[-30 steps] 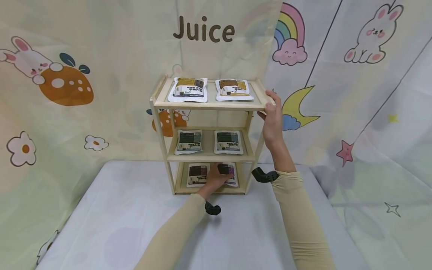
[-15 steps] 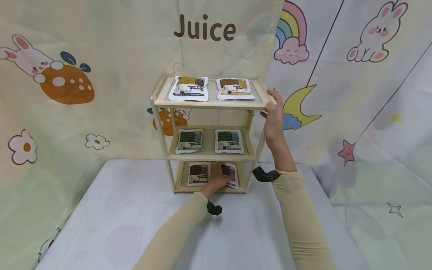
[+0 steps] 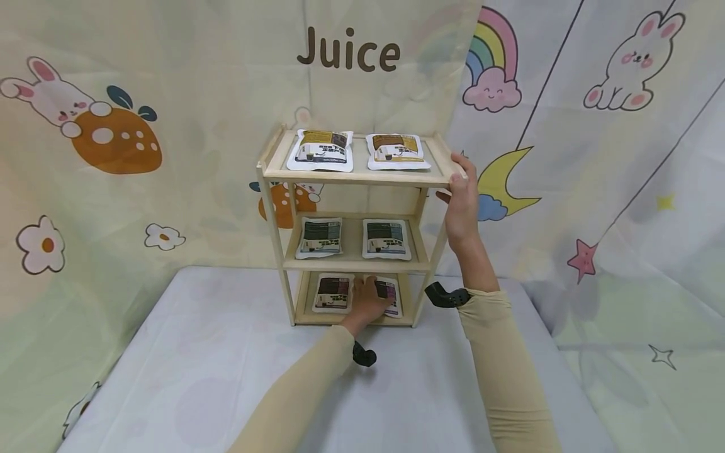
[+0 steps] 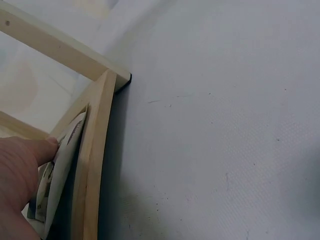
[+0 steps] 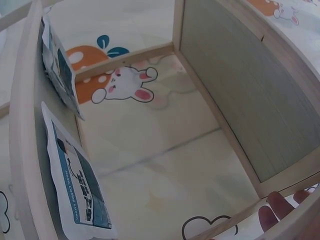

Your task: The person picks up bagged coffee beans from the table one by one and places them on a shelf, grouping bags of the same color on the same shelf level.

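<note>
A three-tier wooden shelf rack [image 3: 345,265] stands on the table. My right hand [image 3: 462,207] grips the right end of its top tier; several of its fingertips [image 5: 281,204] curl around the wood in the right wrist view. On the bottom tier, my left hand [image 3: 368,302] holds the right-hand coffee pouch [image 3: 389,290], white with a black and purple label, and covers its left part. The left thumb [image 4: 46,148] presses on that pouch in the left wrist view, while the other fingers are hidden there. Beside it lies a similar pouch [image 3: 333,294].
Two green-labelled pouches, one left [image 3: 320,238] and one right [image 3: 387,239], lie on the middle tier. On the top tier are two yellow-labelled pouches, left [image 3: 320,151] and right [image 3: 398,152]. A printed cloth [image 3: 215,126] hangs behind the white-covered table [image 3: 198,352].
My left hand has shifted slightly right, then its knuckles have risen a little, uncovering more of the left bottom pouch. The right hand keeps its grip on the rack.
</note>
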A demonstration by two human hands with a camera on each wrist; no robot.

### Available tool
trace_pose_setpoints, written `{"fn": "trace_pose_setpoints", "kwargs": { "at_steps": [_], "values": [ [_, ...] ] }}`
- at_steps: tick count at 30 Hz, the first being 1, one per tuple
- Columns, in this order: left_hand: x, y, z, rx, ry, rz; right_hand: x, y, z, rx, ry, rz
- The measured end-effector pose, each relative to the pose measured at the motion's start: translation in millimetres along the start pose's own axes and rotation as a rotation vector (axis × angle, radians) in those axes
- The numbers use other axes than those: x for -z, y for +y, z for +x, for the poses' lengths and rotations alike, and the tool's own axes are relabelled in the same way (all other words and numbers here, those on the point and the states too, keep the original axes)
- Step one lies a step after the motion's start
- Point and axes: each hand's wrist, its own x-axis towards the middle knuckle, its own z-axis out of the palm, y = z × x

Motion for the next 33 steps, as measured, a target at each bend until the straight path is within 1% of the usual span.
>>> {"fn": "trace_pose_setpoints", "kwargs": {
  "at_steps": [6,11,15,20,25,27,31,33],
  "values": [
    [-2.1,-2.0,-1.9,-0.003,0.036,0.085,-1,0,-1,0.004,-0.001,0.000],
    [-1.2,-3.0,-4.5,-0.006,0.056,0.077,-1,1,0,0.002,-0.011,-0.003],
    [-1.4,-3.1,-7.1,-0.001,0.058,0.067,0,1,0,-0.006,-0.015,0.000],
    [-2.1,-1.5,-11.7,-0.041,0.064,0.022,2,1,-1,-0.002,-0.013,0.001],
    [0.8,-1.9,-16.0,-0.079,0.124,0.010,2,0,-2,-0.011,-0.011,-0.008],
    [3.5,-2.6,-18.2,-0.087,0.138,-0.003,2,0,-2,-0.017,-0.012,-0.018],
    [12.0,-2.3,-25.5,-0.124,0.109,-0.034,5,-2,-4,-0.037,-0.038,-0.047],
    [18.2,-0.5,-29.9,-0.161,0.096,-0.037,7,-5,-6,-0.049,-0.055,-0.063]
  ]
}}
